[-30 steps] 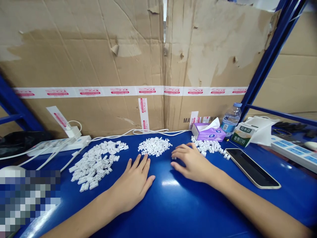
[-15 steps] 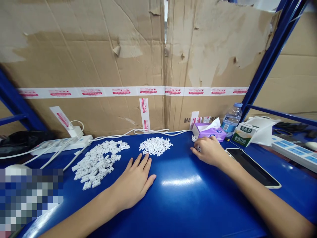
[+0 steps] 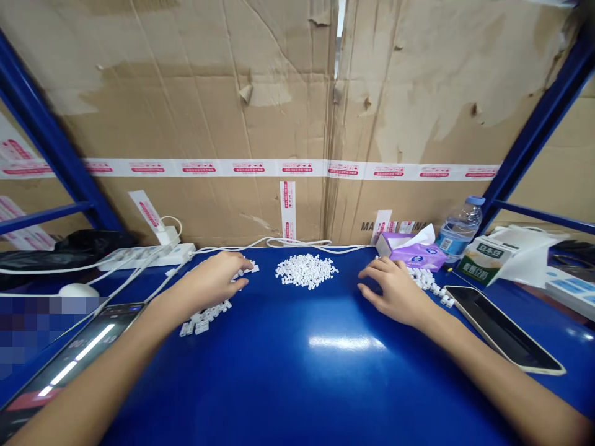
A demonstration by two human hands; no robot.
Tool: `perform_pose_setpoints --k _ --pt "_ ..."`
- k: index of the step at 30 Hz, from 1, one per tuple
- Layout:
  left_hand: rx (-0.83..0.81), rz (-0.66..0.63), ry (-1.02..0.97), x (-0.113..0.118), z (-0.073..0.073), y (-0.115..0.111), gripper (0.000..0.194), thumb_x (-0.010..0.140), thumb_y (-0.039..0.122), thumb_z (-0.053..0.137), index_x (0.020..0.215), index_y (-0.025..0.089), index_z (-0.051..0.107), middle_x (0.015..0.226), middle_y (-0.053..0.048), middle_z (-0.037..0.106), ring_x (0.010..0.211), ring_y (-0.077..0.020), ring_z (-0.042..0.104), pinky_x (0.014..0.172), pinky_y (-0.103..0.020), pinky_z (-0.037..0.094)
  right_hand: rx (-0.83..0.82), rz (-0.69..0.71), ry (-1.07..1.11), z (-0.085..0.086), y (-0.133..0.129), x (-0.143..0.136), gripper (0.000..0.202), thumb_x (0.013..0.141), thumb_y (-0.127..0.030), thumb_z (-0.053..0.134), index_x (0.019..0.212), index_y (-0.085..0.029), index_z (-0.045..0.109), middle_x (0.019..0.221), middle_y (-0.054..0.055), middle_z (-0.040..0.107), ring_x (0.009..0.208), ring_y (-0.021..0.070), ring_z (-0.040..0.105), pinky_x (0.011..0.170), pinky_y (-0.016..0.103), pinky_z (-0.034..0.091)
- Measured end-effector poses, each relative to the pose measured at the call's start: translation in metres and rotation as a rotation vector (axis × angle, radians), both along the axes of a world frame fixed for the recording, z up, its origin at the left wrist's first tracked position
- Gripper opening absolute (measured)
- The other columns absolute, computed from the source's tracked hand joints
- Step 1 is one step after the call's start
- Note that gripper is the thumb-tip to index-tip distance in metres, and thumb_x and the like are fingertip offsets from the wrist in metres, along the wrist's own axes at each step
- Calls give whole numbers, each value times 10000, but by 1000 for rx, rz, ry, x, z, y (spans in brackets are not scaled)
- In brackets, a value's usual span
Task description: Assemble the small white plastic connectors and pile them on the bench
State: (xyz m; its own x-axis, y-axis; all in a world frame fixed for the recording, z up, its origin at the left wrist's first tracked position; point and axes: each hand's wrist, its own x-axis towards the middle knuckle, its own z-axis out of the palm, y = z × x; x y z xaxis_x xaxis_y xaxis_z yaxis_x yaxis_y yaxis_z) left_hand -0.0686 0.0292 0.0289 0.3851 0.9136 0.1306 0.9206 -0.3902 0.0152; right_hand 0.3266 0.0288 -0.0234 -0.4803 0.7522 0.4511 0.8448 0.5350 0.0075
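Observation:
My left hand (image 3: 214, 280) is over the left pile of small white plastic pieces (image 3: 208, 316), hiding much of it. Its thumb and fingers are apart, with white pieces showing between and beyond them. In the middle of the blue table (image 3: 297, 384) lies a heap of smaller white bits (image 3: 307, 271), touched by neither hand. My right hand (image 3: 393, 290) rests low over the table to the right of that heap, fingers loosely bent and spread, nothing visible in them. Just behind it is a third group of white pieces (image 3: 425, 280), partly covered by the hand.
A purple tissue box (image 3: 413, 255), a water bottle (image 3: 460, 229) and a green-and-white carton (image 3: 486, 260) stand at the back right. One phone (image 3: 504, 328) lies right, another phone (image 3: 69, 359) left under my forearm. A power strip (image 3: 149, 255) with white cables runs along the back left.
My left hand has moved from the table in front of the middle heap left onto the left pile. My right hand has come away from the pieces by the tissue box. The view has turned left.

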Motion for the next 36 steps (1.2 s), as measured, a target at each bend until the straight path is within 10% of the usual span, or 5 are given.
perform_pose_setpoints --k 12,26,36 --pt "-67 -62 -52 0 -9 8 281 790 194 577 966 200 795 914 -81 771 817 -244 693 743 -324 492 -66 45 56 -1 -1 -2 200 964 -321 544 987 -216 713 1014 96 707 987 287 601 864 458 392" --pt "-227 -366 -817 72 -48 -22 90 870 195 639 816 174 707 928 -48 743 832 -167 703 798 -319 577 -176 76 118 0 -6 -10 176 954 -315 568 977 -222 715 1011 83 708 974 266 611 870 432 397" --pt "-83 -270 -581 63 -47 -17 173 898 233 632 991 200 773 941 -51 744 829 -187 669 776 -353 557 -256 114 140 -3 -11 -18 168 944 -300 582 990 -216 720 1017 82 710 979 269 607 878 456 403"
